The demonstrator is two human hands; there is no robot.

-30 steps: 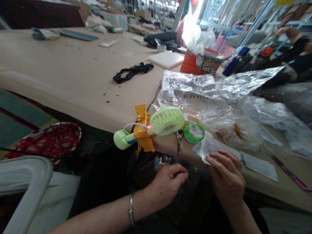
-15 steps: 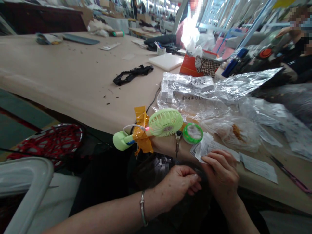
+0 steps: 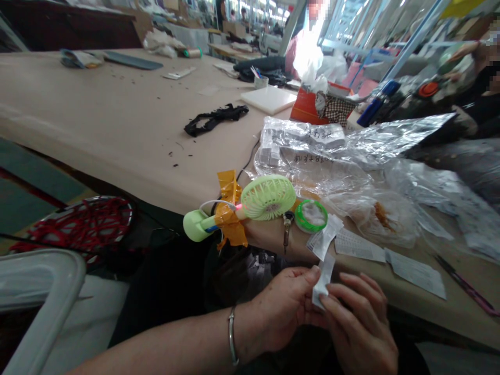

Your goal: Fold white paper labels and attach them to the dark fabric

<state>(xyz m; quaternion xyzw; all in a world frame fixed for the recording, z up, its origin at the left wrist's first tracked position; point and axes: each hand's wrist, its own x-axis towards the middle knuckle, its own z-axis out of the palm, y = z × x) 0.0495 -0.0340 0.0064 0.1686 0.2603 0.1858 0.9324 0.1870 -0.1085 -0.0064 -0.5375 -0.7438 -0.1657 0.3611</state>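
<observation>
Strip of thin white material (image 3: 325, 276) is held on the near side of the round green-rimmed tub (image 3: 311, 215), long axis pointing past its right; left hand (image 3: 283, 307), grip closed, pinches the left edge, right hand (image 3: 357, 323) the near end.

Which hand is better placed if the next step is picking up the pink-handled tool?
Probably the right hand: the tool lies to its right on the table. The left hand is farther away; both touch the white strip.

Strip (image 3: 323, 280) wht; fan (image 3: 269, 198) lt grn; tape (image 3: 233, 225) amber; cloth (image 3: 339, 108) dk/wht check.
</observation>
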